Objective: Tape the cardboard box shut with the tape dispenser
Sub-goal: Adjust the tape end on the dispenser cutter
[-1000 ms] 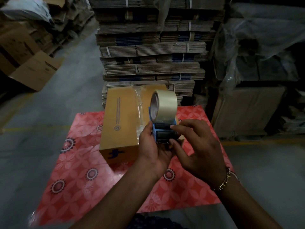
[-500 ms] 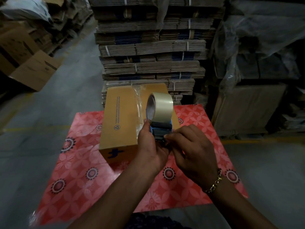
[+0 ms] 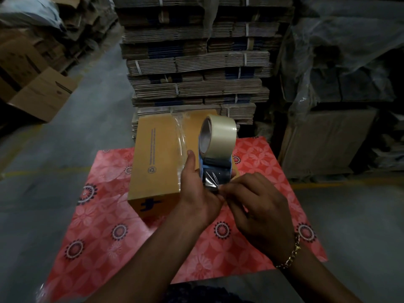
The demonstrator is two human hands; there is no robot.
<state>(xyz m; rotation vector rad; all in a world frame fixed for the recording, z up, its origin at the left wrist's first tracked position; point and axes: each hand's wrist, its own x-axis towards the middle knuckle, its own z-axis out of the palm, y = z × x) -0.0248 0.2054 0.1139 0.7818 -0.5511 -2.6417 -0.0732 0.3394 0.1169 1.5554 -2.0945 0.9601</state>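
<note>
A closed brown cardboard box (image 3: 157, 158) lies on a red flowered table cover (image 3: 122, 232), with a strip of clear tape along its top seam. Just right of the seam I hold a blue tape dispenser (image 3: 215, 169) upright, carrying a roll of clear tape (image 3: 218, 134). My left hand (image 3: 196, 193) grips the dispenser's body from the left. My right hand (image 3: 258, 206) pinches the loose tape end at the dispenser's lower front. A gold bracelet sits on the right wrist.
A tall stack of bundled flat cardboard (image 3: 196, 62) rises right behind the table. Plastic-wrapped cartons (image 3: 341, 84) stand at the right, open and piled boxes (image 3: 39, 92) at the left. Grey concrete floor surrounds the table.
The dispenser has dropped a little and tilted. My right hand has slid down from the dispenser's side to its lower front and now pinches the tape end.
</note>
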